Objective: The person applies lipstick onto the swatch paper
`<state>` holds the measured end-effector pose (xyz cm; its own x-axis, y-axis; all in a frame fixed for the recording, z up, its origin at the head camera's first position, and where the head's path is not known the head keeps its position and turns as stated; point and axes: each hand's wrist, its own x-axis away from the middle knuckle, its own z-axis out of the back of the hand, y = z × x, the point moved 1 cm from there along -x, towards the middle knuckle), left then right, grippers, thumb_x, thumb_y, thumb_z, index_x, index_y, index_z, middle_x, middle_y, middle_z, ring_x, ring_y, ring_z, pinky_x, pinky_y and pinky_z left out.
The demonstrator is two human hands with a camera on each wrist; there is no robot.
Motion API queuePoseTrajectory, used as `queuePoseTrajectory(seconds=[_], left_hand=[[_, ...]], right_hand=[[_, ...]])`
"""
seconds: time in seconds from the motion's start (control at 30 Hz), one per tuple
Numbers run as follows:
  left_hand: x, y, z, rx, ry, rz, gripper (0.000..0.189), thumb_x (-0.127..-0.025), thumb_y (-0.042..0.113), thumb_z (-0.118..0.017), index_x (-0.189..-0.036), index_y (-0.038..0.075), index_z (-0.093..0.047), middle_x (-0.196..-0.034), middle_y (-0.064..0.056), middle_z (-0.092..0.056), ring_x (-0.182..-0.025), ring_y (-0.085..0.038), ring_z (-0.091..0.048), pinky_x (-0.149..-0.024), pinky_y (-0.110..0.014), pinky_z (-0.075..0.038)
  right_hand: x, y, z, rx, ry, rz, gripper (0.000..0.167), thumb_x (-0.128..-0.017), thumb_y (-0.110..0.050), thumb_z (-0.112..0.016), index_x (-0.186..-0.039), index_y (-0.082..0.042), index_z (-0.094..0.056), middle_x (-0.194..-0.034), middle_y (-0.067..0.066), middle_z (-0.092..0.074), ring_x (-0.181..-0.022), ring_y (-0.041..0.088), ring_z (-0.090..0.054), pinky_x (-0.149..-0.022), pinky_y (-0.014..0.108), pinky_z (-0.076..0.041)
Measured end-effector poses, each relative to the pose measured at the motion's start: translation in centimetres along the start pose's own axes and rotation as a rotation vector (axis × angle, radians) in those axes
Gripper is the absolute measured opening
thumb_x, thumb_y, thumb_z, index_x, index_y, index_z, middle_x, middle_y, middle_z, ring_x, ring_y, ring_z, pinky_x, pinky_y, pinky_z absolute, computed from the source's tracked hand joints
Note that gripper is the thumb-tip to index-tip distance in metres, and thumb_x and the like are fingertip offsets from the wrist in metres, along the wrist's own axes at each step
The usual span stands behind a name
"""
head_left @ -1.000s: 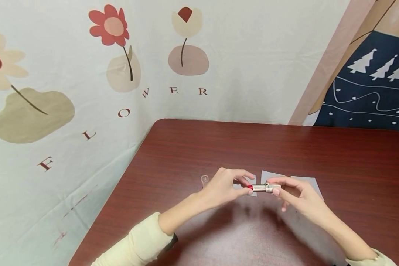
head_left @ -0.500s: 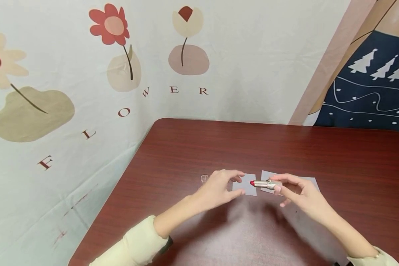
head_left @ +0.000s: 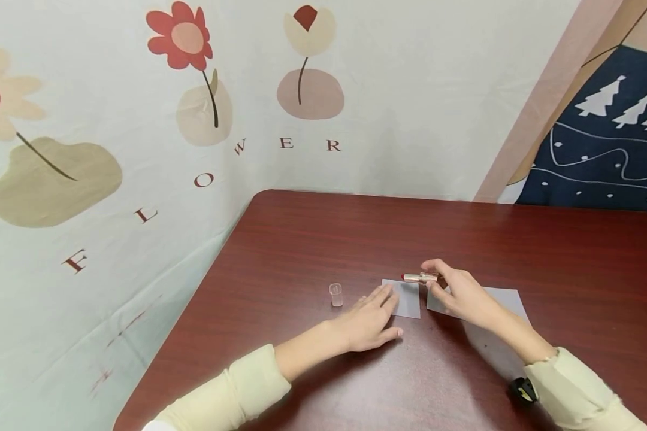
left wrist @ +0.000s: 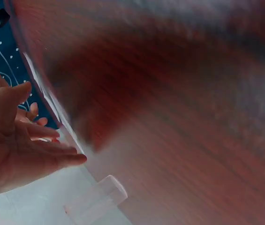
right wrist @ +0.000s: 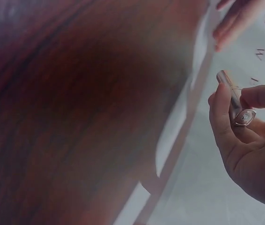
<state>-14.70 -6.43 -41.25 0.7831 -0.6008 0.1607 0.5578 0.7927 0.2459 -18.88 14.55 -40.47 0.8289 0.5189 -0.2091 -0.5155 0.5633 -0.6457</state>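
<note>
My right hand pinches a lipstick by its base, the red tip pointing left, over the gap between the paper pieces. In the right wrist view the metallic lipstick tube sits between thumb and fingers. My left hand has its fingers stretched out, fingertips over the left edge of a small white paper. A second white paper lies partly hidden under the right hand. Left of the left hand a clear cap lies on the table; the left wrist view shows the clear cap beyond the fingertips.
The reddish-brown wooden table runs back to a pale curtain printed with flowers and letters. A dark blue panel with white trees hangs at the right. A black wrist device shows at the right sleeve.
The left hand has drawn away from the lipstick's red tip and come down at the left paper, fingers straightening. The right hand has moved the lipstick slightly farther back. The clear cap is now uncovered.
</note>
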Motion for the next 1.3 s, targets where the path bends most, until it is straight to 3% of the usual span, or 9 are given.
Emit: queuePoseTrajectory(seconds=[0.17, 0.33, 0.43, 0.53, 0.77, 1.07, 1.3], left_hand=[[-0.8, -0.4, 0.0, -0.040, 0.043, 0.085, 0.064, -0.098, 0.039, -0.041, -0.146, 0.000, -0.024, -0.152, -0.016, -0.016, -0.139, -0.027, -0.017, -0.105, -0.047, -0.028], [-2.1, -1.1, 0.4, -0.112, 0.132, 0.140, 0.058, -0.100, 0.036, -0.038, -0.146, 0.002, -0.026, -0.151, -0.014, -0.021, -0.139, -0.027, -0.017, -0.104, -0.051, -0.027], [-2.6, -1.5, 0.6, -0.127, 0.111, 0.169, 0.059, -0.099, 0.040, -0.038, -0.147, 0.007, -0.027, -0.152, -0.010, -0.022, -0.139, -0.025, -0.016, -0.104, -0.051, -0.026], [-2.8, -1.8, 0.7, -0.132, 0.066, 0.185, 0.059, -0.099, 0.043, -0.038, -0.147, 0.011, -0.029, -0.152, -0.006, -0.022, -0.139, -0.021, -0.016, -0.104, -0.052, -0.026], [-2.8, -1.8, 0.5, -0.199, 0.061, 0.202, 0.060, -0.097, 0.047, -0.039, -0.147, 0.014, -0.030, -0.152, -0.003, -0.024, -0.138, -0.020, -0.019, -0.103, -0.052, -0.028], [-2.9, -2.0, -0.2, -0.273, 0.102, 0.179, 0.059, -0.098, 0.047, -0.035, -0.147, 0.015, -0.031, -0.151, -0.003, -0.025, -0.138, -0.020, -0.022, -0.101, -0.051, -0.032], [-2.7, -1.9, -1.0, -0.266, 0.091, 0.172, 0.058, -0.098, 0.047, -0.035, -0.147, 0.015, -0.030, -0.151, -0.002, -0.026, -0.138, -0.020, -0.022, -0.102, -0.049, -0.032]], right_hand=[[-0.7, 0.2, -0.2, 0.055, 0.004, 0.013, 0.032, -0.091, -0.001, -0.056, -0.123, 0.002, -0.057, -0.097, 0.013, -0.065, -0.041, 0.002, -0.048, -0.045, 0.022, -0.044], [-0.9, 0.2, 0.0, 0.026, 0.013, -0.006, 0.033, -0.094, -0.003, -0.051, -0.126, 0.000, -0.057, -0.104, 0.015, -0.062, -0.039, 0.004, -0.049, -0.048, 0.023, -0.045], [-0.9, 0.2, 0.1, -0.015, -0.003, -0.038, 0.033, -0.096, -0.007, -0.049, -0.128, -0.001, -0.055, -0.111, 0.018, -0.059, -0.040, 0.008, -0.052, -0.048, 0.023, -0.047], [-1.0, 0.3, 0.1, -0.034, -0.020, -0.066, 0.034, -0.097, -0.014, -0.050, -0.128, -0.001, -0.054, -0.107, 0.016, -0.059, -0.043, 0.009, -0.053, -0.048, 0.024, -0.047], [-1.6, 0.5, -0.1, -0.015, -0.007, -0.042, 0.031, -0.093, -0.010, -0.056, -0.122, 0.000, -0.057, -0.092, 0.009, -0.061, -0.048, 0.008, -0.052, -0.043, 0.024, -0.046], [-2.0, 0.5, -0.3, 0.043, 0.018, 0.024, 0.028, -0.090, -0.004, -0.059, -0.117, 0.002, -0.061, -0.089, 0.008, -0.061, -0.045, 0.003, -0.048, -0.047, 0.023, -0.045], [-1.7, 0.5, -1.1, 0.127, 0.084, 0.117, 0.021, -0.087, -0.002, -0.063, -0.108, 0.002, -0.065, -0.094, 0.007, -0.066, -0.070, 0.008, -0.057, -0.058, 0.026, -0.048]])
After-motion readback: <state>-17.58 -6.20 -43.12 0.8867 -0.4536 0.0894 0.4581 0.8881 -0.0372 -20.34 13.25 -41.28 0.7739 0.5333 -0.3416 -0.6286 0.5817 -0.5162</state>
